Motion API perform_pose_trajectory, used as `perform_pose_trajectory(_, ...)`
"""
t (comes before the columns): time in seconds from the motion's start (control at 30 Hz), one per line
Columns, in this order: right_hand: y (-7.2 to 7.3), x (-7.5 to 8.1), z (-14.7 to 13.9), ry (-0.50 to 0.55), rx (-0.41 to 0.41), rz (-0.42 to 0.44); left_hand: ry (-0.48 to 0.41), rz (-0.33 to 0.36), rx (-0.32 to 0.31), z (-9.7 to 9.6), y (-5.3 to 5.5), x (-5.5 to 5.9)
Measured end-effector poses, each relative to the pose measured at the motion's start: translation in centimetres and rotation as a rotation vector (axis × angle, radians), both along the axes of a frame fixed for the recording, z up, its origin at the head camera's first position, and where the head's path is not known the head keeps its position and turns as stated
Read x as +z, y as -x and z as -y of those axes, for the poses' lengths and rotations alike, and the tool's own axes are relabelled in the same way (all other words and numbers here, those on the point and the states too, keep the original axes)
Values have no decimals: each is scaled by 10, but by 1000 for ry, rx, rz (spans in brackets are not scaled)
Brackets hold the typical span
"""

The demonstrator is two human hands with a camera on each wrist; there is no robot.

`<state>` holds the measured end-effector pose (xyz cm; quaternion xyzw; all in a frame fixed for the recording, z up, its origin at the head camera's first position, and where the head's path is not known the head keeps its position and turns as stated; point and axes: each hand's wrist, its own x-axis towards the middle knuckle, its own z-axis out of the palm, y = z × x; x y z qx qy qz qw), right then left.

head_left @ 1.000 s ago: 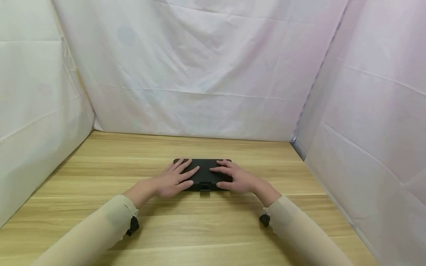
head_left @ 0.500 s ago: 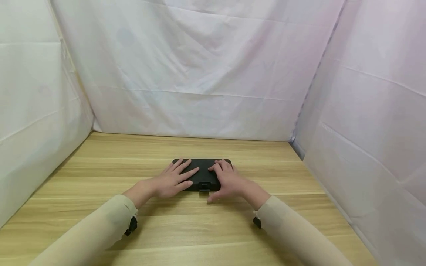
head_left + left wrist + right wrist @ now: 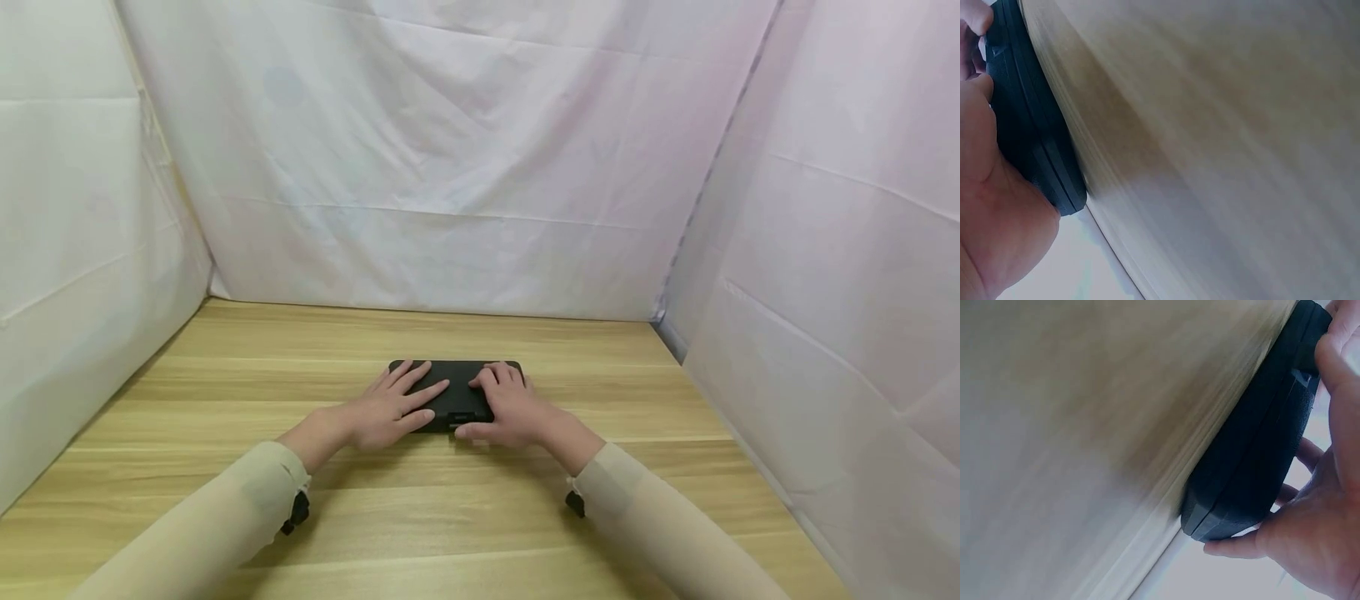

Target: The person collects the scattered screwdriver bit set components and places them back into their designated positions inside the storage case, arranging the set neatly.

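A black hard-shell case [image 3: 459,388] lies closed on the wooden table, its small front latch [image 3: 461,417] facing me. My left hand [image 3: 377,413] rests flat on the lid's left half with spread fingers, its thumb along the front edge. On the other end, my right hand [image 3: 516,412] has bent fingers on top of the lid, and its thumb reaches across the front at the latch. In the right wrist view the little finger goes round the end of the case [image 3: 1247,462], and a seam runs along its side. The left wrist view shows the left palm [image 3: 1007,212] against the case's edge.
The wood-grain table [image 3: 435,508] stretches around the case on all sides. White cloth sheets [image 3: 450,150] hang behind it and at left and right. Dark wrist cameras [image 3: 298,508] sit under the light sleeves [image 3: 202,525].
My right hand has shifted left and its fingers have bent. The thumb first swung down in front of the case, then came up against the latch. My left hand and the case have stayed put.
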<state>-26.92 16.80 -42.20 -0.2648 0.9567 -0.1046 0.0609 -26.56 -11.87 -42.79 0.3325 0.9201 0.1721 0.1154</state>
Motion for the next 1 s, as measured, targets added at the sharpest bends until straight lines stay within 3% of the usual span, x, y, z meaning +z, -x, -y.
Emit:
perform_pose_trajectory(0.33,0,4,5,-20,-33,-7,5,-13,-1,-2,-1,0)
perform_pose_trajectory(0.53,2,1,3,52,-68,-28,8,-4,2,-2,-1,-1)
perform_pose_trajectory(1.0,3,1,8,165,-174,9,13,17,8,-2,0,0)
